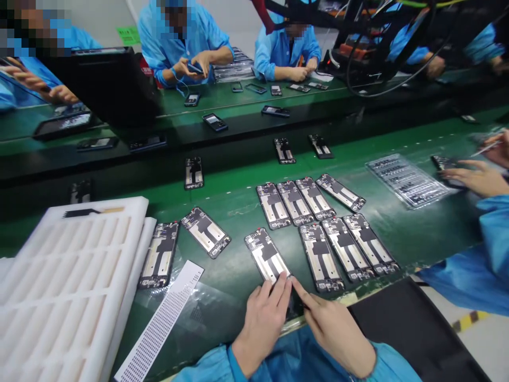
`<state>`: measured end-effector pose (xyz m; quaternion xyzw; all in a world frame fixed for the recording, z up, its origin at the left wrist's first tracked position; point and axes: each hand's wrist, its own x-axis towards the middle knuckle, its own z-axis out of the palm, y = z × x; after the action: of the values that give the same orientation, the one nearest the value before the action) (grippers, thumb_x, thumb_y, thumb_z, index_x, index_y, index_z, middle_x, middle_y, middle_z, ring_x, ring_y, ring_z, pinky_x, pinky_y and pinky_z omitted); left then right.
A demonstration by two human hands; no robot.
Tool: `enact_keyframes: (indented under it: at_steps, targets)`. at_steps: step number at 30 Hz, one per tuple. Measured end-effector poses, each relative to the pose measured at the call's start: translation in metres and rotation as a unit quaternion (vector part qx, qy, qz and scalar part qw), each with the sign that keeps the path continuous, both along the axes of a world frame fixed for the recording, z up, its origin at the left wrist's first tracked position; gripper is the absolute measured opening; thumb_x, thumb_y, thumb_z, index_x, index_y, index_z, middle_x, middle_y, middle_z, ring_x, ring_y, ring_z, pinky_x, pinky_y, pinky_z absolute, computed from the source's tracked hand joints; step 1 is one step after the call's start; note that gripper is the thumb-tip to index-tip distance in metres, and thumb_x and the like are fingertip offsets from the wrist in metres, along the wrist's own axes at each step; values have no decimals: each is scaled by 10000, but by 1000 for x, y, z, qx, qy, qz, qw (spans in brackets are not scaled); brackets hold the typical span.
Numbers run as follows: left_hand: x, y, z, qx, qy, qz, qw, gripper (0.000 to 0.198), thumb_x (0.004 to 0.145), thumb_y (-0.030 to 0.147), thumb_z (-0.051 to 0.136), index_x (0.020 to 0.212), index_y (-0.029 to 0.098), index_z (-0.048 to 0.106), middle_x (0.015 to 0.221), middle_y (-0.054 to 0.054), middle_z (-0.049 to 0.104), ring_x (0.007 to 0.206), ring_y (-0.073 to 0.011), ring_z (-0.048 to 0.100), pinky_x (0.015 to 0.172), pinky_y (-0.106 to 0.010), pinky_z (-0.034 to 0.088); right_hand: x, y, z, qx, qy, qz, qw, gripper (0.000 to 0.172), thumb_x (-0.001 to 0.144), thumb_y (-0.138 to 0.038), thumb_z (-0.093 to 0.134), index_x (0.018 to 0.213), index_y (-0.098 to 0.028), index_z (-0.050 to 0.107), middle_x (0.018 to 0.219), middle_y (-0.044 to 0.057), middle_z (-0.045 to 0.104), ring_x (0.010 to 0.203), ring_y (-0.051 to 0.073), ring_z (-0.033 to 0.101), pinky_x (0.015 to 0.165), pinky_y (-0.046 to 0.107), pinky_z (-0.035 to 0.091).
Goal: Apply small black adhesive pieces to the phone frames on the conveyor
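Observation:
An opened phone frame (267, 255) lies on the green mat near the front edge, its near end under my fingers. My left hand (262, 318) rests on that end with fingers pressed down on it. My right hand (332, 329) meets it from the right, index finger stretched to the same end. Two more phone frames (205, 232) (159, 254) lie to the left. A white perforated strip (163, 318) lies on clear film left of my left hand.
Several phone frames (318, 228) lie in two rows right of centre. White foam trays (67, 286) are stacked at left, a brush (93, 211) on top. A clear parts tray (405, 179) and a co-worker's hands (477, 178) are at right. Other workers handle phones across the belt.

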<state>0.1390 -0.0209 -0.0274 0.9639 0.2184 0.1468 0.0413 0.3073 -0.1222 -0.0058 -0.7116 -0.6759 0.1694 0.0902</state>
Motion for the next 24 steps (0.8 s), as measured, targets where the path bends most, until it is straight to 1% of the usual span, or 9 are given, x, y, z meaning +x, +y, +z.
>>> enact_keyframes:
  at_steps: [3,6,11,14,16,18,19,21,24]
  targets:
    - [1,0,-2,3,-31,-1,1000,450,946,45,437,1362,106,598,1373,-137,656,921,-200,641,728,-305,577,1,3,-1,24,-47,19,998,769,862,-69,401,1613,-185,285,789,20,750,521,217,706,443,298,501]
    - [3,0,-5,-4,-39,-1,999,453,933,40,448,1353,107,604,1357,-134,668,947,-203,645,745,-305,580,3,4,0,29,-79,33,996,797,838,-62,425,1613,-172,275,759,6,737,503,220,700,428,317,466]
    - [4,-3,-4,-21,-18,10,1000,514,878,26,500,1378,109,589,1396,-121,648,971,-209,660,778,-320,605,-4,1,-7,-25,-151,40,987,706,786,-55,526,1488,-131,512,738,26,752,478,232,698,403,341,395]
    - [7,0,1,-55,7,39,998,592,860,34,531,1444,133,537,1473,-105,585,1022,-211,687,787,-296,624,-9,6,-1,-74,-195,36,977,662,761,-15,569,1415,-113,600,690,56,759,486,242,707,401,330,340]
    - [10,6,5,-74,58,89,992,598,877,52,559,1460,183,530,1497,-87,554,854,-188,736,636,-267,627,-7,19,11,-109,-182,34,977,605,767,-20,601,1365,-102,642,661,82,756,528,263,727,421,319,337]
    - [9,14,11,-92,100,116,984,558,907,88,588,1440,247,556,1489,-66,555,611,-151,718,490,-259,591,1,41,24,-126,-147,30,981,358,833,-131,642,1173,-134,751,658,105,757,596,278,749,459,306,363]
    - [6,19,16,-101,91,116,984,526,924,111,590,1427,264,568,1485,-62,557,563,-141,709,474,-256,585,5,54,30,-124,-134,24,983,231,891,-228,632,1057,-157,777,683,116,764,644,281,760,487,300,385]
    - [-11,28,27,-109,10,124,986,488,963,153,565,1438,265,552,1503,-71,539,678,-153,756,558,-244,614,11,79,36,-107,-117,-19,987,326,993,-419,541,952,-174,752,773,133,782,751,291,774,548,295,421]
    - [-59,37,48,-66,-156,212,962,467,1000,206,524,1465,252,516,1487,-87,569,1008,-195,754,765,-257,633,5,102,30,-100,-86,-98,986,352,1044,-421,482,1069,-119,661,867,161,785,831,308,774,602,297,435]
